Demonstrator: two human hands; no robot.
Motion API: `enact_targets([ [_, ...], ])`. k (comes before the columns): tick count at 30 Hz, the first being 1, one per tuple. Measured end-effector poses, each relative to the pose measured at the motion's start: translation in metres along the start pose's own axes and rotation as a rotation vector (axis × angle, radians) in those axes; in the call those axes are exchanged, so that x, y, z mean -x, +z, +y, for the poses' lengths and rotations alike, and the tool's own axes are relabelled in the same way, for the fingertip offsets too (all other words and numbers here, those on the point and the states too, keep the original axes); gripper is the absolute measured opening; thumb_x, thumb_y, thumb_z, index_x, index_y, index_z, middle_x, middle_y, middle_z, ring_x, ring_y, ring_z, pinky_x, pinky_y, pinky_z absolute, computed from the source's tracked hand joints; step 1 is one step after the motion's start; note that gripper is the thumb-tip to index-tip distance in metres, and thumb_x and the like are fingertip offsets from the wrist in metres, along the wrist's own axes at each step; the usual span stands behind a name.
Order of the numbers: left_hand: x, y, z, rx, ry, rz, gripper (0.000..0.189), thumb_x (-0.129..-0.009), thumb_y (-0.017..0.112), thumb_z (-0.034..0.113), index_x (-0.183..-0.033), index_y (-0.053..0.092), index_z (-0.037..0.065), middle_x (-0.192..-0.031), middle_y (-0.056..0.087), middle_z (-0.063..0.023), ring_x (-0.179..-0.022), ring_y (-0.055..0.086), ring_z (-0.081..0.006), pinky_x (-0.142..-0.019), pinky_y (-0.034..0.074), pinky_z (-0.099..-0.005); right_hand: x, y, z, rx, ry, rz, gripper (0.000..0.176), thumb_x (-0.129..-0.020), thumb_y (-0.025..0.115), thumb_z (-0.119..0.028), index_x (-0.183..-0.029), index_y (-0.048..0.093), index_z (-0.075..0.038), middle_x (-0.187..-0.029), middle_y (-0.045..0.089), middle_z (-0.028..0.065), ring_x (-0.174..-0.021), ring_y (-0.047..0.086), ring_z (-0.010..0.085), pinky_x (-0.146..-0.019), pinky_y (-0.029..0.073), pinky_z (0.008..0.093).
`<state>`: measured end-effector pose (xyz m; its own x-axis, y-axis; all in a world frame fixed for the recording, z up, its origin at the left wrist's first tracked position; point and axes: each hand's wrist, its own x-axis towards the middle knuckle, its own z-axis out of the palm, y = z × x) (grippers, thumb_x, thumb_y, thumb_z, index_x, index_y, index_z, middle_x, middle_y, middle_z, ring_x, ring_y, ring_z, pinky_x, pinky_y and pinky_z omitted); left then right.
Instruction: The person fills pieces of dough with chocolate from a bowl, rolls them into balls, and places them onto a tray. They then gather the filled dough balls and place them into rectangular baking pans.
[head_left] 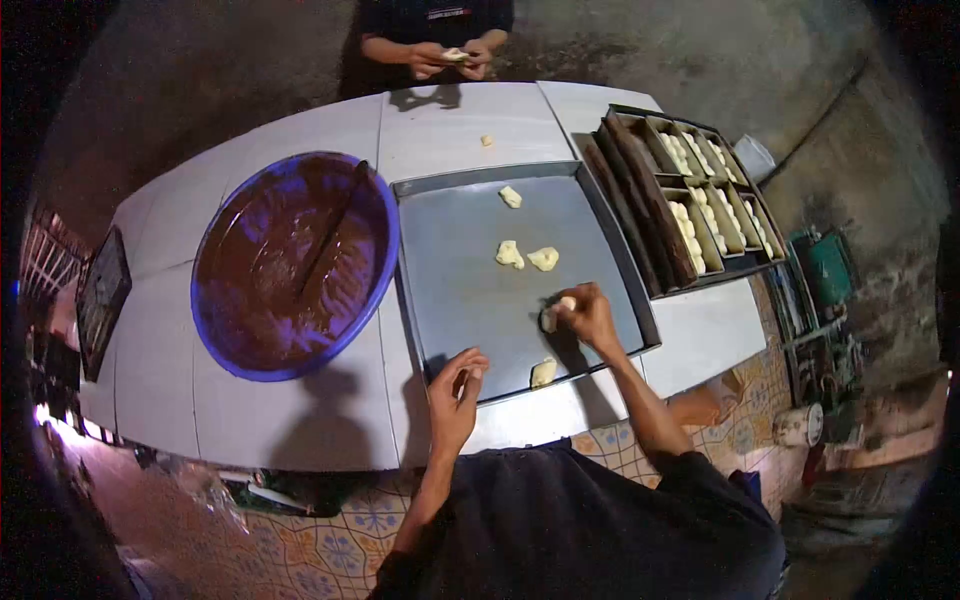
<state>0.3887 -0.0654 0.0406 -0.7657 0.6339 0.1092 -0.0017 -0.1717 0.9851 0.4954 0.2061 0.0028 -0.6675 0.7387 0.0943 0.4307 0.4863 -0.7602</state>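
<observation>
A wide metal baking tray (455, 330) lies in front of me. My right hand (590, 320) is over its right half, fingers closed on a small pale piece of dough (568, 303). My left hand (456, 400) hovers by the tray's near left edge, its fingers loosely bent and apart, with nothing visible in them. In the tray, one dough piece (543, 373) rests at the near edge between my hands. Two lumps, a left dough lump (509, 255) and a right dough lump (543, 259), sit side by side mid-tray, with another dough piece (511, 197) farther back.
A large blue basin (212, 330), coated inside with brown liquid and holding a dark stick (335, 235), stands left. At right are loaf tins (708, 262) with dough rolls. A dough bit (487, 140) lies on the white table (440, 130). Across it, another person's hands (455, 60) hold dough.
</observation>
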Motion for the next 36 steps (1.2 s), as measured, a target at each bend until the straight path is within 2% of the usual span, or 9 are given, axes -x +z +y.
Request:
enact_targets([
  [6,-0.001,0.005,0.024,-0.004,0.041,0.148,0.033,-0.090,0.066,0.020,-0.116,0.064,-0.002,-0.101,0.068,-0.0096,-0.094,0.060,-0.0141,-0.085,0.047,-0.0270,0.080,0.044,-0.150,-0.575,-0.183,-0.260,0.025,-0.088,0.066,-0.005,-0.112,0.067,0.001,-0.113,0.047,0.0052,-0.098,0.052,0.0105,-0.069,0.046,0.0202],
  [12,0.015,-0.017,0.048,-0.125,-0.027,0.241,0.020,-0.084,0.071,0.012,-0.095,0.070,-0.005,-0.090,0.068,-0.0098,-0.083,0.062,-0.0124,-0.072,0.049,-0.0255,0.064,0.066,-0.170,-0.633,-0.362,-0.317,0.036,-0.095,0.057,-0.034,-0.110,0.067,-0.003,-0.113,0.050,0.0122,-0.110,0.046,0.0217,-0.091,0.042,0.0339],
  [14,0.013,-0.025,0.025,0.896,-0.303,0.129,0.025,-0.086,0.066,0.008,-0.107,0.065,-0.005,-0.100,0.067,-0.0115,-0.089,0.063,-0.0161,-0.076,0.050,-0.0262,0.079,0.080,-0.184,-0.704,-0.523,-0.470,0.059,-0.092,0.051,-0.055,-0.106,0.066,0.000,-0.125,0.049,0.0137,-0.113,0.048,0.0256,-0.100,0.035,0.0407],
  [18,0.013,-0.048,0.039,1.487,-0.255,-0.104,0.084,-0.083,0.067,0.050,-0.134,0.040,-0.011,-0.127,0.054,-0.0215,-0.115,0.053,-0.0265,-0.101,0.042,-0.0385,0.061,0.096,-0.190,-0.863,-0.414,-0.754,0.083,-0.078,0.070,-0.056,-0.138,0.041,-0.005,-0.136,0.042,0.0118,-0.127,0.040,0.0253,-0.106,0.032,0.0402],
  [20,-0.012,-0.065,0.070,1.394,-0.015,-0.400,0.118,-0.070,0.061,0.075,-0.143,0.024,-0.010,-0.141,0.039,-0.0264,-0.130,0.041,-0.0336,-0.108,0.035,-0.0445,0.055,0.117,-0.180,-1.120,-0.160,-0.868,0.123,-0.071,0.073,-0.063,-0.152,-0.007,-0.014,-0.139,0.037,0.0118,-0.126,0.042,0.0236,-0.098,0.043,0.0399],
  [23,-0.070,-0.138,0.056,0.648,0.051,0.033,0.090,-0.088,0.043,0.069,-0.137,0.039,-0.007,-0.126,0.057,-0.0214,-0.113,0.059,-0.0305,-0.095,0.047,-0.0463,0.047,0.135,-0.202,-1.143,0.036,-0.757,0.111,-0.078,0.068,-0.057,-0.148,-0.014,-0.035,-0.153,0.012,0.0069,-0.126,0.043,0.0271,-0.083,0.054,0.0454],
  [26,-0.147,-0.217,0.100,-0.739,-0.234,0.382,0.080,-0.095,0.033,0.062,-0.133,0.041,-0.008,-0.125,0.057,-0.0255,-0.112,0.056,-0.0432,-0.096,0.044,-0.0466,0.032,0.164,-0.210,-1.252,0.193,-0.662,0.092,-0.092,0.062,-0.025,-0.147,-0.011,-0.039,-0.150,0.018,0.0086,-0.121,0.049,0.0278,-0.080,0.057,0.0433],
  [28,-0.193,-0.267,0.039,-1.015,-0.369,0.626,0.065,-0.097,0.035,0.057,-0.117,0.056,0.000,-0.110,0.062,-0.0231,-0.102,0.060,-0.0368,-0.099,0.043,-0.0455,0.030,0.174,-0.219,-1.328,0.200,-0.676,0.095,-0.091,0.062,-0.012,-0.146,-0.009,-0.043,-0.151,0.018,0.0067,-0.118,0.050,0.0291,-0.080,0.057,0.0435],
  [36,-0.200,-0.292,-0.014,-0.909,-0.155,0.034,0.058,-0.100,0.030,0.053,-0.124,0.054,0.005,-0.114,0.060,-0.0124,-0.109,0.054,-0.0221,-0.102,0.039,-0.0350,0.025,0.183,-0.226,-1.479,0.211,-0.656,0.105,-0.088,0.063,-0.003,-0.146,-0.018,-0.036,-0.154,0.004,0.0135,-0.126,0.043,0.0327,-0.086,0.055,0.0411],
])
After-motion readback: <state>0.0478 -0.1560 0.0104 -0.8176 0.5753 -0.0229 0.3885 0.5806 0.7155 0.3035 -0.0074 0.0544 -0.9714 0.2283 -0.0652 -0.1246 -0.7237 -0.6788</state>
